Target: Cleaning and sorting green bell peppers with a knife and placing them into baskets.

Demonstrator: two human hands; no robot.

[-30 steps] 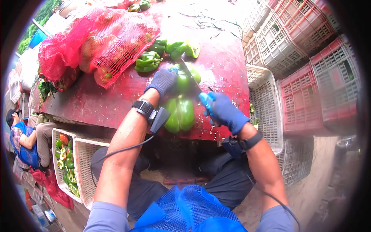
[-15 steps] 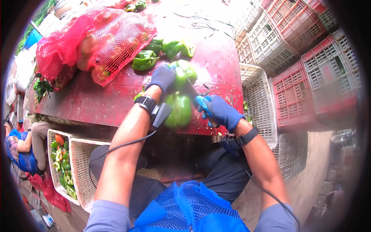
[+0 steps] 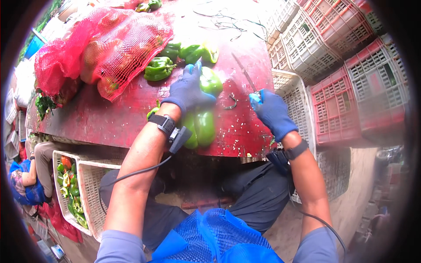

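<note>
Head view looks down on a red table point(image 3: 109, 122) with both forearms coming in from six o'clock. At the centre, the left hand point(image 3: 189, 90), in a dark blue glove, lies over a large green bell pepper point(image 3: 210, 81); its fingers point(image 3: 195, 72) are curled loosely across the pepper's top and left side, pressing it to the table rather than lifting it. A black wristband point(image 3: 165, 124) with a small clip-on device sits on that wrist, and a dark cable runs back from it toward seven o'clock. Just below the hand, toward six o'clock, two more green pepper pieces point(image 3: 202, 127) lie side by side near the table's front edge.

At three o'clock of the pepper, the right hand point(image 3: 272, 113), also gloved in blue, is closed tight round the blue handle of a knife point(image 3: 245, 76); the thin blade points up toward twelve o'clock, clear of the pepper. A small curled green stem scrap point(image 3: 231, 104) lies between the two hands.

Toward eleven o'clock a red mesh sack point(image 3: 105, 48) full of vegetables crowds the table, with several loose green peppers point(image 3: 173, 59) just beside it. Stacked red and white plastic crates point(image 3: 333, 65) fill the two o'clock side. At eight o'clock a white basket point(image 3: 85, 184) holds mixed peppers, and another person's leg point(image 3: 41, 160) shows beside it.
</note>
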